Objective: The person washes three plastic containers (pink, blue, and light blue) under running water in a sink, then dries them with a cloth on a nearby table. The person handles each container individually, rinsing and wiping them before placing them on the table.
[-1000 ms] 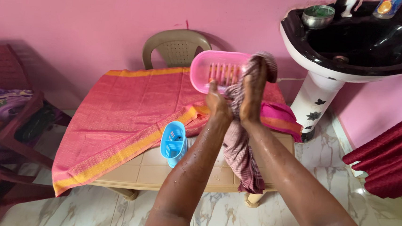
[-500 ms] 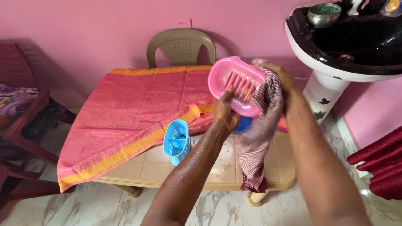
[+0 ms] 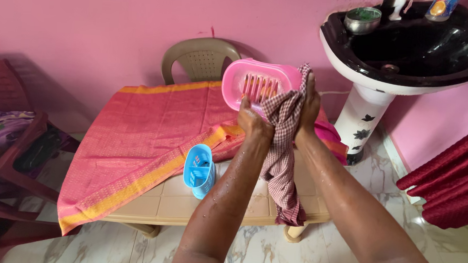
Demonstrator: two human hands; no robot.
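We hold the pink slotted plastic soap tray (image 3: 259, 86) up above the beige plastic table (image 3: 185, 199), our left hand (image 3: 254, 122) gripping its lower edge and our right hand (image 3: 308, 106) pressing the maroon checked cloth (image 3: 282, 162) against its right end. Drying looks partly done: our forearms are wet. The tray is empty; the small blue plastic basket (image 3: 199, 170) on the table holds nothing we can make out.
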